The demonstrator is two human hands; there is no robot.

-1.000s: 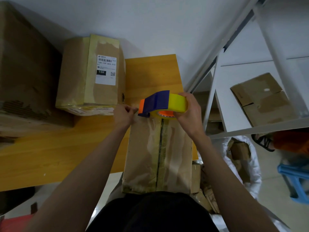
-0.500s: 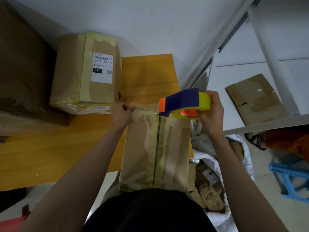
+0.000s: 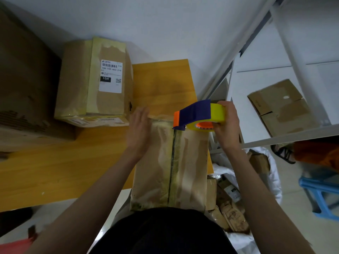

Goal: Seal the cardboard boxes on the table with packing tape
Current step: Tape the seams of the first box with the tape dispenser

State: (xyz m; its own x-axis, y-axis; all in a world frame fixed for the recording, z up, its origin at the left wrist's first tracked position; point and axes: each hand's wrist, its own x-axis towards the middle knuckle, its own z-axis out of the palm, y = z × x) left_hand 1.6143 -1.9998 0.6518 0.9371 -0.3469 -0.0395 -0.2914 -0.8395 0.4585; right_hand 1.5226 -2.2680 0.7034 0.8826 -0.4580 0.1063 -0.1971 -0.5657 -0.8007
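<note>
Boxes on the yellow surface (image 3: pixel 55 167): 3 in view.
1. Big brown box (image 3: pixel 23 92), far left of the left hand, partly out of frame, no readable print.
2. Labelled box (image 3: pixel 82 85), just up-left of the left hand, yellowish tape bands over it. One white shipping label (image 3: pixel 110 76): barcode, "15H-159-A03-210", black block "15H", QR code. Small print unreadable.
3. Long box (image 3: pixel 185 162), under both hands, near end against the person's torso, overhanging the surface edge. Centre seam dark, glossy tape patches along it.

Left hand (image 3: pixel 138 131): flat, fingers straight and together, pressing the far-left top of the long box. Holds nothing.

Tape dispenser (image 3: pixel 199 115): 1, blue body, orange tip, yellow roll, tip touching the seam at the box's far end.

Right hand (image 3: pixel 227 123): fingers and thumb curled round the roll.

Right of the right hand: white shelf (image 3: pixel 244 99) with 1 flattened cardboard piece (image 3: pixel 280 107); blue stool (image 3: pixel 322 195) on the floor.
</note>
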